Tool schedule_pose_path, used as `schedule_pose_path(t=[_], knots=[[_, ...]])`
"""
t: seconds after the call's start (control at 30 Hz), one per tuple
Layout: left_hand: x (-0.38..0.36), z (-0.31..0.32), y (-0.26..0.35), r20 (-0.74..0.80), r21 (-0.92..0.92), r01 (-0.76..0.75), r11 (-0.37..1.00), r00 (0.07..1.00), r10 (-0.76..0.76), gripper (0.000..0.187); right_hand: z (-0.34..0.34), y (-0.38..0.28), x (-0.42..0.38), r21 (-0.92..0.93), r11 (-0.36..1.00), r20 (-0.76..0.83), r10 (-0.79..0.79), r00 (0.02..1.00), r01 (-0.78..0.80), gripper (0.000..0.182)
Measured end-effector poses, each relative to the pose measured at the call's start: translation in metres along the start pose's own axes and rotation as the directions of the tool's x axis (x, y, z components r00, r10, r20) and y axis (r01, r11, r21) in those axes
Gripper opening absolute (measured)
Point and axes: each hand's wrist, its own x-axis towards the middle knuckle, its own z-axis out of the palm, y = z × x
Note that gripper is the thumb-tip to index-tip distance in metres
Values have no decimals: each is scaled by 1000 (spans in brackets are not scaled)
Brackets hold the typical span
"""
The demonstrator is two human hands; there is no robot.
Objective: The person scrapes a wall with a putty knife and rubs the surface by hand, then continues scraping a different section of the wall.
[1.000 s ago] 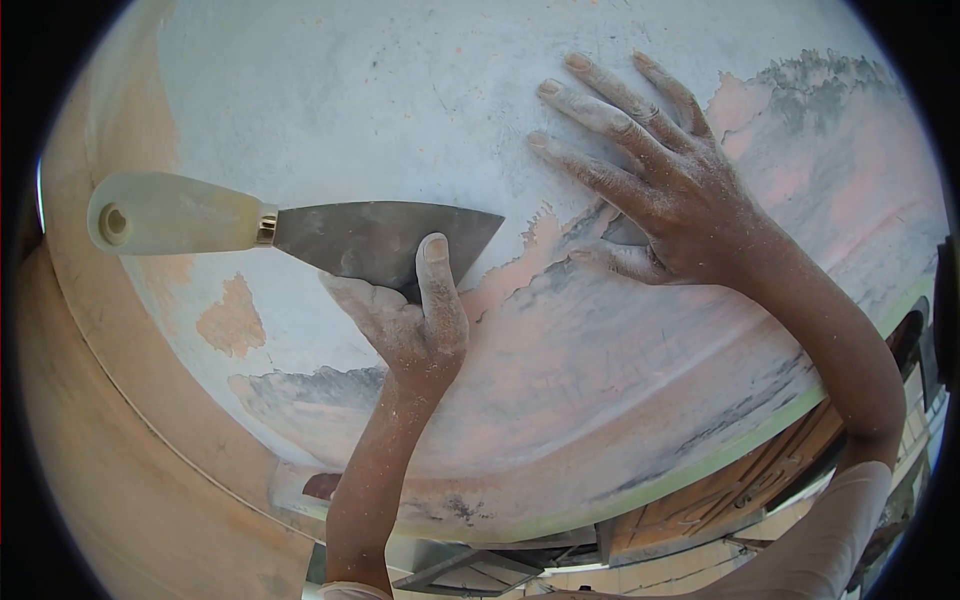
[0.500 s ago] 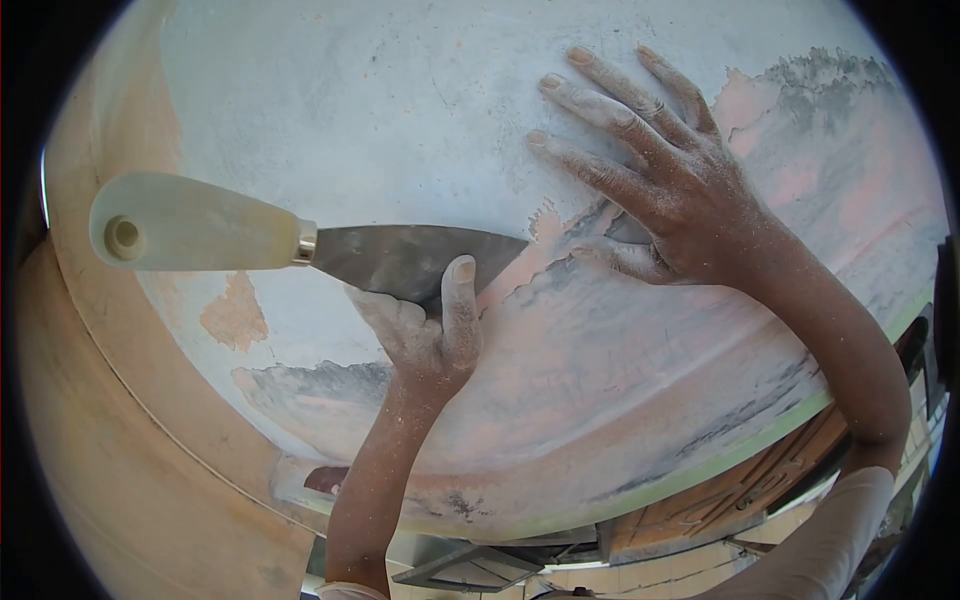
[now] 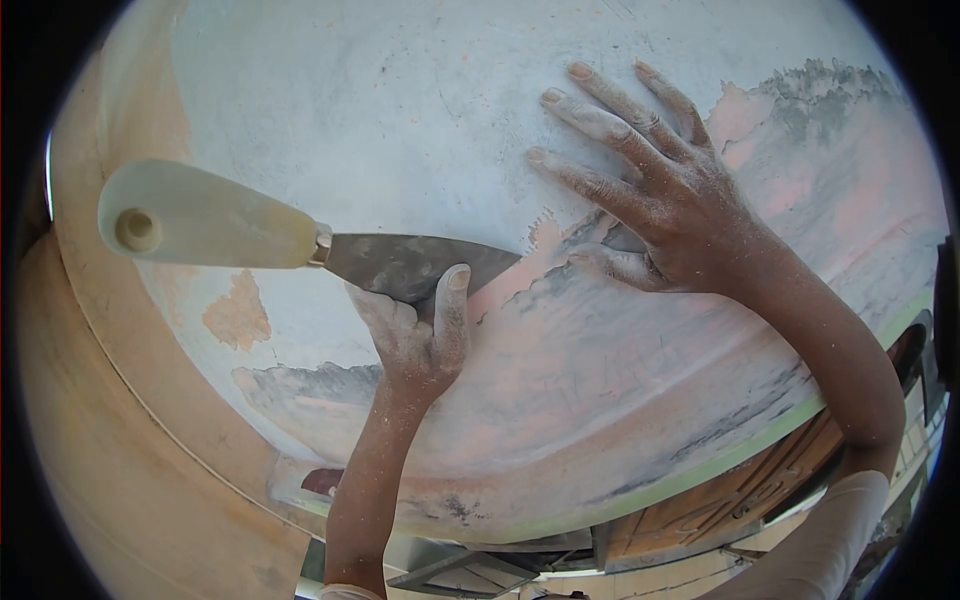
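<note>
A putty knife [image 3: 420, 265] with a pale, translucent handle lies crosswise in view, its handle pointing left. My left hand [image 3: 415, 345] grips it by the metal blade, thumb over the front face and the other fingers behind, partly hidden. The blade's tip end points toward my right hand [image 3: 680, 200], which lies with fingers spread on a large curved panel [image 3: 330, 90]. White dust coats both hands. Between my right thumb and forefinger shows a dark grey patch [image 3: 625, 238]; the palm's underside is hidden. Pink and grey worn areas surround this hand on the panel.
A bare tan patch [image 3: 238, 312] marks the panel at left, beside a tan border [image 3: 190, 400]. Pale green edging [image 3: 560, 522] runs along the panel's lower rim. Below it are carved brown wood [image 3: 710, 485] and a dark metal frame [image 3: 465, 570].
The putty knife has tilted, its blade looking narrower and sloping down to the right. My left hand has shifted slightly left and down; my right hand sits slightly lower in view, still spread.
</note>
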Motion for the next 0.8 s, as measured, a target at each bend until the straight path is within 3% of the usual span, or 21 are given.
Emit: schedule_pose_path(t=[0.03, 0.1, 0.23, 0.3, 0.33, 0.4, 0.43, 0.5, 0.67, 0.73, 0.77, 0.8], knots=[[4, 1, 1, -15, -154, 186, 970, 982, -190, 25, -1, 0, 0, -5, 1000, 2, -2, 1000, 2, 62], [8, 3, 3, -23, -368, 369, 853, 914, -405, 26, -2, 0, 0, -4, 1000, 9, -3, 1000, 3, 62], [11, 12, 15, -102, -608, 372, 701, 839, -535, 25, -1, 1, 2, 0, 1000, 5, -5, 1000, 5, 61], [8, 11, 13, -105, -534, 285, 796, 912, -397, 26, -1, 0, 1, 6, 1000, -4, -4, 1000, 4, 61], [0, 5, 8, -56, -398, 176, 900, 975, -215, 27, -1, 0, 0, 6, 1000, -3, -5, 1000, 5, 61], [-3, 4, 7, 33, -369, 191, 910, 981, -192, 41, -2, 0, 1, -1, 1000, -2, -12, 1000, 12, 60], [-2, 6, 9, 60, -465, 333, 820, 936, -346, 57, -2, 1, 1, -3, 1000, -3, -12, 1000, 12, 60], [0, 6, 10, 117, -499, 480, 722, 862, -493, 74, -1, 0, 1, 5, 1000, -6, -6, 1000, 6, 60], [9, 3, 7, 166, -254, 551, 795, 834, -526, 73, -1, 1, 0, -7, 1000, -2, -5, 1000, 5, 61], [8, 0, 5, 119, -34, 313, 949, 944, -307, 69, 1, 0, 0, 3, 1000, -7, -7, 1000, 7, 62], [7, -2, 4, 111, 139, 30, 990, 993, -46, 66, 1, 0, 0, 5, 1000, -11, -6, 1000, 6, 62], [8, -2, 4, 86, 151, -21, 988, 996, 8, 60, 1, 1, 0, 3, 1000, -16, -5, 1000, 5, 62]])
